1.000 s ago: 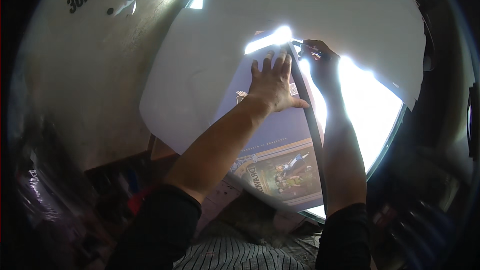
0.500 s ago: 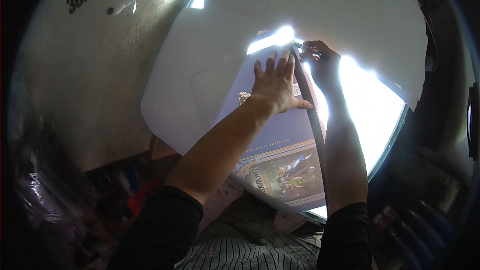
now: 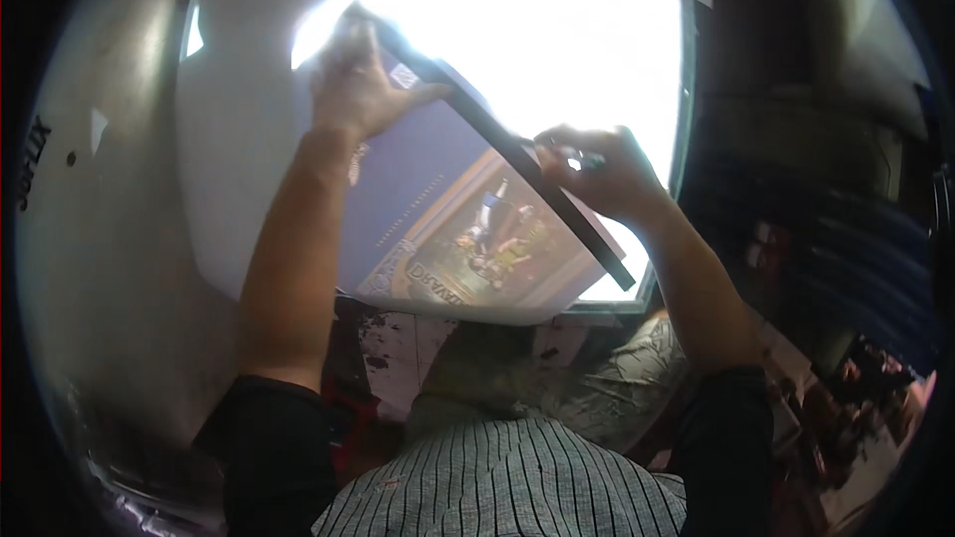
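Observation:
A blue printed sheet (image 3: 398,174) with an illustrated panel at its near end lies on a brightly glowing light table (image 3: 587,50). A dark straightedge (image 3: 569,207) runs slantwise along the sheet's right side. My left hand (image 3: 358,89) presses down at the far end of both, thumb stretched out toward the straightedge, fingers blurred by glare. About midway along the straightedge, at its right edge, my right hand (image 3: 612,174) is closed around a slim tool (image 3: 582,156) with a shiny part; its tip is lost in the glare.
Large white sheets (image 3: 234,159) cover the light table's left side and far edge. A pale wall (image 3: 109,219) stands at the left. Blue rolled or stacked material (image 3: 826,209) lies in shadow at the right. My striped clothing (image 3: 497,487) is close to the near edge.
My right hand has come nearer along the straightedge, from its far end to about midway. My left hand stays at the far end. The view has turned, showing more of the glowing surface.

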`<state>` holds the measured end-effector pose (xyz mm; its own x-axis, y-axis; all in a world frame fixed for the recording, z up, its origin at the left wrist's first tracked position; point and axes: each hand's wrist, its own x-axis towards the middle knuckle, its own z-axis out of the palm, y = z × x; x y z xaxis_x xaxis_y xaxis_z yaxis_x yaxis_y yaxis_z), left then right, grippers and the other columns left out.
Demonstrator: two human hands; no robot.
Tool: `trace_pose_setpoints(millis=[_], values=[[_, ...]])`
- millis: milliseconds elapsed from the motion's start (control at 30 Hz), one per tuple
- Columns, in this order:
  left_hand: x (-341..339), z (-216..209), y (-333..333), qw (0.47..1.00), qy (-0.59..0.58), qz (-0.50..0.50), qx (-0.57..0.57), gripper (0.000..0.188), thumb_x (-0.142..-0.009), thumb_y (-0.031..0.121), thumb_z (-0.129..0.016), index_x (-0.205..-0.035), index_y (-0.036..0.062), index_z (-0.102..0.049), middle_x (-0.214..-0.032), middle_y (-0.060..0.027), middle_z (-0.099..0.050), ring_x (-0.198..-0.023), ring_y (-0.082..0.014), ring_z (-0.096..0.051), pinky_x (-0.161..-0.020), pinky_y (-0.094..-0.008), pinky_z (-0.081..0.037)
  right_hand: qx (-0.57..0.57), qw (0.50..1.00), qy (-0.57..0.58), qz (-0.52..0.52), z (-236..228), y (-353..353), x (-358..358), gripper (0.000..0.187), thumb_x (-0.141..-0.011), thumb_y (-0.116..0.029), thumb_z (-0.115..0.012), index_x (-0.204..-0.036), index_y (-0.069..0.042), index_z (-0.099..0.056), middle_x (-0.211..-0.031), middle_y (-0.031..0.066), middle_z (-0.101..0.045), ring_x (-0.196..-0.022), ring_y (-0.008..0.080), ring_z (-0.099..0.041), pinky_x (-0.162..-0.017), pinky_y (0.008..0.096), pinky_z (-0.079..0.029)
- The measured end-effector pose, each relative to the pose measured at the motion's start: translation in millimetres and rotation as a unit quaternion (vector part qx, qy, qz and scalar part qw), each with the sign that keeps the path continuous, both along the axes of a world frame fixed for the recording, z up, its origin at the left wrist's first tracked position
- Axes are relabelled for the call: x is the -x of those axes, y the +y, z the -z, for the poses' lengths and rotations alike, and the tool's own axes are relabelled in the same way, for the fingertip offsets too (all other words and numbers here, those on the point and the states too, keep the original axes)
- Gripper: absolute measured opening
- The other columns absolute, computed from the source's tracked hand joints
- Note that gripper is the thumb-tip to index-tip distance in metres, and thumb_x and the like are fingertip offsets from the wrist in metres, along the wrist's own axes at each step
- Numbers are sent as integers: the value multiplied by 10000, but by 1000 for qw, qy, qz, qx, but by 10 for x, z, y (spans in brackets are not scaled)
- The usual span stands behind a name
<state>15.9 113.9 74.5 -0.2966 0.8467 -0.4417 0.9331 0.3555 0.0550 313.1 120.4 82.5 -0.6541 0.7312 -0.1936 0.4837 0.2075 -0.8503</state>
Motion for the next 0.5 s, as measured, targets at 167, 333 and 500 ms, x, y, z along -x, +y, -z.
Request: trace_pose_setpoints(millis=[167,333,500], values=[[-127,194,2,998,37,24,-38,1400,-598,905,-679,-1580,28,-203,-1617,-224,-246,-1515,-383,-188,-1234,-498,-254,-24,998,-17,51,-71,-746,-1100,162,-853,-126,-707,-970,-18,-733,-770,160,-724,-691,268,-744,-639,337,-573],[-60,265,-88,999,35,3,-37,1424,-598,897,-686,-1591,29,-151,-1641,-204,-193,-1533,-371,-120,-1240,-491,-251,-22,993,-51,103,-177,-1317,-1679,134,-843,-84,-701,-954,-11,-713,-804,177,-722,-725,278,-744,-650,356,-569],[-28,366,-160,993,14,10,-114,1377,-661,881,-657,-1595,18,-129,-1657,-209,-161,-1544,-378,-79,-1239,-545,-156,-60,973,-71,211,-76,-1559,-1793,252,-888,-150,-720,-1085,-3,-666,-870,180,-735,-770,314,-747,-678,371,-581]])
